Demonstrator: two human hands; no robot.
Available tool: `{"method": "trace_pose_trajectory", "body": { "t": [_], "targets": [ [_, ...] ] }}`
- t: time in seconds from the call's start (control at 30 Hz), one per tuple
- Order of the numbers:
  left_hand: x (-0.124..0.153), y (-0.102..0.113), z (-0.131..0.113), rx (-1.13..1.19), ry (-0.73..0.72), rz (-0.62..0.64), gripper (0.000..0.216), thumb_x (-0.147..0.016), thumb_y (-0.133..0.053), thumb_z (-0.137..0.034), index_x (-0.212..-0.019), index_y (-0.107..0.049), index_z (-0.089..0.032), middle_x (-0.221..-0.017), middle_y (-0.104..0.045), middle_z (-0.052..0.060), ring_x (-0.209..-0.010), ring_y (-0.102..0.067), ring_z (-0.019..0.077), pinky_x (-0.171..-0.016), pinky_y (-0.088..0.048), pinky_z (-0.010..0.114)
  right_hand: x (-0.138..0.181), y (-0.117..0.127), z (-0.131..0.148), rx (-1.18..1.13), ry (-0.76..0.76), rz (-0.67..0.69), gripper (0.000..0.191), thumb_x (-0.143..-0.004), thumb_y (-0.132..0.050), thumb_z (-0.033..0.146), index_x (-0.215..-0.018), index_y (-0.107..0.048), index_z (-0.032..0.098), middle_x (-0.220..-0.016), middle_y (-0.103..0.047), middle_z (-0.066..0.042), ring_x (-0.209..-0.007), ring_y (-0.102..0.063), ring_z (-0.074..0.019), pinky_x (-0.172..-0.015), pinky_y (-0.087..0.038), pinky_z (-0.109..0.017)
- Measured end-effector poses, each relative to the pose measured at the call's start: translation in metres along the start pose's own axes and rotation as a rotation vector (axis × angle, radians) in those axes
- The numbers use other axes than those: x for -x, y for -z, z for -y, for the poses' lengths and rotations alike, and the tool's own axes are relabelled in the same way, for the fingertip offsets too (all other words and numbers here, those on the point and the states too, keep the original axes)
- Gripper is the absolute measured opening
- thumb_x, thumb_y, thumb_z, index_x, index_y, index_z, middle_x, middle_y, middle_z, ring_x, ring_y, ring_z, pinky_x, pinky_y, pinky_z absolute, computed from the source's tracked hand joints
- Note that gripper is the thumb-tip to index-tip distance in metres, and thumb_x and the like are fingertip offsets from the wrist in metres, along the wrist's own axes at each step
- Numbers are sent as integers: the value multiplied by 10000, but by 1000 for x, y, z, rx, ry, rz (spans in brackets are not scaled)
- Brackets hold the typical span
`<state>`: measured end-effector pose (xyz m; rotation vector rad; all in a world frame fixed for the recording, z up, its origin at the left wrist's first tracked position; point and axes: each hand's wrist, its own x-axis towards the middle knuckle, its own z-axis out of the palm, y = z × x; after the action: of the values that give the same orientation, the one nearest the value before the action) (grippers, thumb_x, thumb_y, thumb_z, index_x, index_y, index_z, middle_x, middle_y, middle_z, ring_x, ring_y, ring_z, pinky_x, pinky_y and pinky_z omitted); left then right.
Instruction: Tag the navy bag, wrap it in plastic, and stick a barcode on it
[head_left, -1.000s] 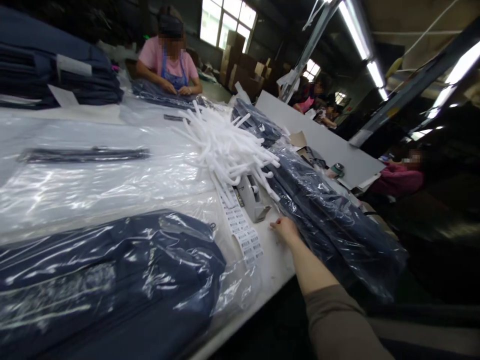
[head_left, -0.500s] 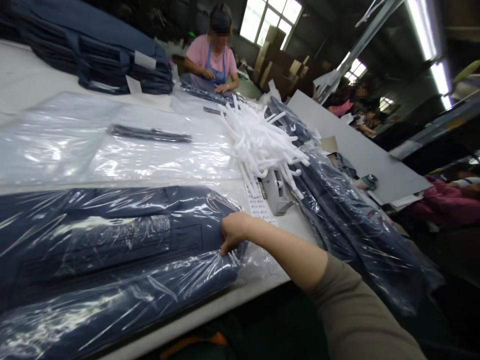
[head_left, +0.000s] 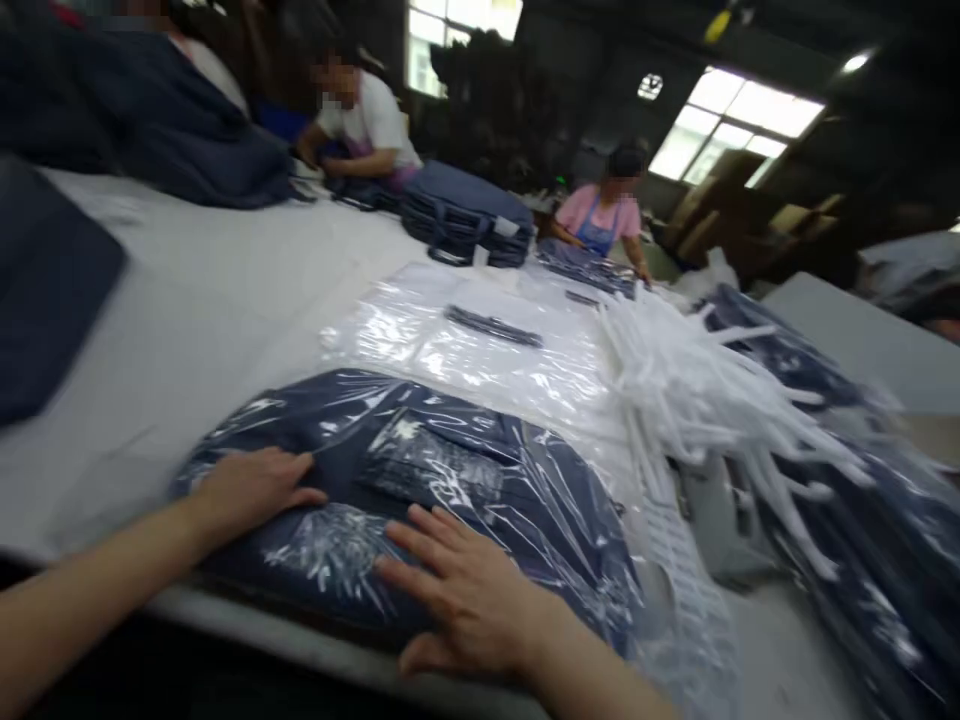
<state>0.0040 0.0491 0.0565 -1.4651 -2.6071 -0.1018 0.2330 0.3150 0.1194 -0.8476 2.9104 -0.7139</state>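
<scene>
The bagged navy garment [head_left: 420,480] lay at the near edge of the white table [head_left: 187,300], and where half a second before only the right hand [head_left: 465,600] had gripped its corner, both now pressed flat, fingers spread (clamping nothing), the left hand [head_left: 251,488] beside it.

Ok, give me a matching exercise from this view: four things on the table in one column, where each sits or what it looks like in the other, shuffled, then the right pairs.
Things
1. bagged navy garment
2. white hangers
3. empty clear bags
4. stack of folded navy garments

Descriptions
A. heaped to the right of the clear bags
B. far down the table, near a seated person
C. under the left hand and right hand, at the near edge
D. flat, just beyond the bagged garment

Pairs: 1-C, 2-A, 3-D, 4-B
</scene>
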Motion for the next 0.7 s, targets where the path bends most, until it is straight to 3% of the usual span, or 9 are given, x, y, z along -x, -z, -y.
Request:
{"method": "trace_pose_trajectory", "body": {
  "t": [0.07,0.13,0.23,0.3,0.37,0.43,0.5,0.6,0.7],
  "targets": [
    [-4,2,8,-54,0,-21,398,-891,-538,-522,-754,-625,-158,-691,-604,76,-717,-600,260,-622,-473,330,-40,-27,1,-65,68,131,712,-918,-386,610,-1478,-261,188,-1563,-260,-97,-1462,-129,-254,-1205,-78,-442],
    [-11,8,14,-58,38,-103,248,-892,-591,-383,-798,-636,-158,-817,-627,89,-860,-596,256,-777,-494,358,-68,-45,-4,-103,37,255,725,-920,-367,616,-1488,-237,184,-1571,-223,-108,-1461,-128,-269,-1203,-58,-477],
    [0,28,13,-20,156,-371,173,-938,-512,-244,-1035,-615,-144,-1046,-625,108,-1028,-565,230,-944,-459,375,-83,-57,-12,-126,-35,342,739,-909,-371,633,-1493,-231,203,-1581,-182,-105,-1462,-101,-287,-1199,-50,-504],
    [24,42,6,32,66,-476,268,-951,-488,-223,-1199,-550,-143,-1171,-608,108,-1153,-523,215,-1034,-407,369,-81,-59,-15,-148,-50,352,749,-901,-374,645,-1497,-220,218,-1586,-161,-98,-1465,-78,-286,-1200,-32,-501],
    [55,47,0,28,-138,-351,436,-950,-508,-362,-1339,-467,-168,-1308,-562,98,-1273,-449,227,-1118,-310,379,-78,-61,-16,-166,-50,354,766,-890,-373,664,-1499,-214,227,-1586,-160,-94,-1466,-69,-284,-1199,-20,-500],
    [82,41,1,-31,-224,-101,636,-904,-493,-574,-1422,-395,-219,-1441,-452,97,-1354,-367,264,-1162,-209,407,-76,-65,-18,-166,-42,349,785,-875,-381,684,-1498,-217,236,-1585,-169,-89,-1466,-75,-286,-1197,-13,-506],
    [98,30,9,-50,-127,92,728,-850,-456,-694,-1446,-358,-289,-1511,-338,113,-1380,-329,300,-1157,-192,448,-75,-71,-20,-141,-28,341,789,-869,-398,683,-1499,-214,244,-1584,-175,-84,-1465,-86,-291,-1194,-10,-520],
    [99,17,22,40,31,342,724,-851,-406,-720,-1465,-271,-361,-1555,-202,132,-1415,-246,326,-1138,-212,521,-75,-79,-23,-77,-5,321,775,-879,-423,651,-1501,-202,245,-1583,-176,-82,-1463,-99,-296,-1192,-17,-538],
    [90,16,28,123,59,462,788,-831,-408,-746,-1478,-222,-337,-1561,-143,150,-1431,-181,335,-1146,-175,558,-78,-83,-24,-53,-2,303,762,-885,-423,639,-1502,-195,255,-1582,-182,-67,-1463,-108,-288,-1195,-47,-533]
  ]
}}
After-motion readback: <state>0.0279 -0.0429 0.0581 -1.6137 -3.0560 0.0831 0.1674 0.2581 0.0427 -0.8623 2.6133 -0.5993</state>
